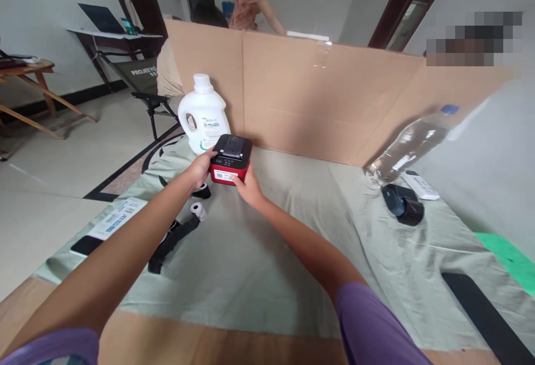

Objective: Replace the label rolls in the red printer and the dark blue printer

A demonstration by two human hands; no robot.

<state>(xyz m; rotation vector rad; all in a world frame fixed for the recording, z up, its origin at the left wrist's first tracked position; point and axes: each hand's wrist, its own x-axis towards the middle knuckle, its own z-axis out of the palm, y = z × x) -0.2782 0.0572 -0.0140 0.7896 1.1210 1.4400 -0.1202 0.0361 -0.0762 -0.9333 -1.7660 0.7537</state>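
Note:
Both of my hands grip a small red-and-black receipt printer point(231, 160), with its dark top facing up and a white label on its near side. My left hand point(202, 169) is closed on its left side. On the right side my right hand point(249, 186) clasps it, the thumb over the label. Just behind the printer a white detergent jug point(204, 111) stands upright. A white paper roll point(198, 209) lies on the cloth below my left hand, beside a black strip-like item point(175, 242). A second dark roll point(203, 190) is partly hidden by my left hand.
A cardboard panel point(292, 95) stands along the back of the cloth-covered table point(259, 276). To the right are a tilted clear bottle point(412, 145), a black device point(402, 204) and a long black slab point(487, 309). A white box point(119, 217) lies left. Two people are beyond the panel.

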